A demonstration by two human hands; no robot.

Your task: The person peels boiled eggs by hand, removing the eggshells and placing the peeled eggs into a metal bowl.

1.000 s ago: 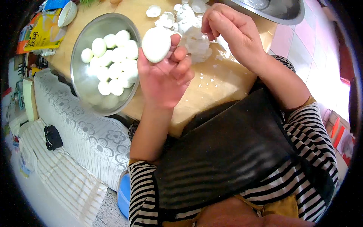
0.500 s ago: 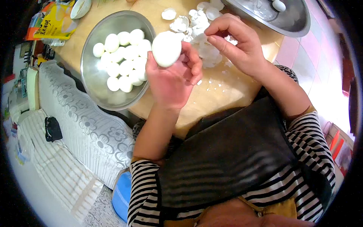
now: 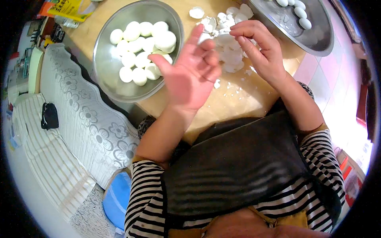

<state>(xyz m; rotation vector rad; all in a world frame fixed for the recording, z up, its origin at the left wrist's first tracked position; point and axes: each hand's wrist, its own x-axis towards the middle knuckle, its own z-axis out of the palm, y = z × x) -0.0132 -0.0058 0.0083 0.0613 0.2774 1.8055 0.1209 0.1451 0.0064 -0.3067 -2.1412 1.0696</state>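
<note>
My left hand [image 3: 192, 73] is open, palm up and fingers spread, beside the right rim of a steel bowl [image 3: 107, 75]. A peeled white egg [image 3: 165, 40], looking larger than the others, is just past my thumb over the bowl; whether it rests on the pile or is still falling, I cannot tell. Several peeled eggs [image 3: 135, 44] lie in the bowl. My right hand [image 3: 262, 51] hovers over the table near a heap of broken eggshells [image 3: 230, 49], thumb and fingertips drawn together. Anything between them is hidden or too small to make out.
A second steel basin [image 3: 317, 43] at the upper right holds several white eggs [image 3: 300, 12]. Shell crumbs [image 3: 232, 89] dot the wooden table [image 3: 214, 115]. A yellow packet [image 3: 71, 8] lies at the far left corner. A cloth-covered sofa [image 3: 85, 107] stands left of the table.
The egg has left my left hand, which has opened beside the bowl. My right hand keeps nearly the same pose. The view has shifted, showing more eggs in the second basin.
</note>
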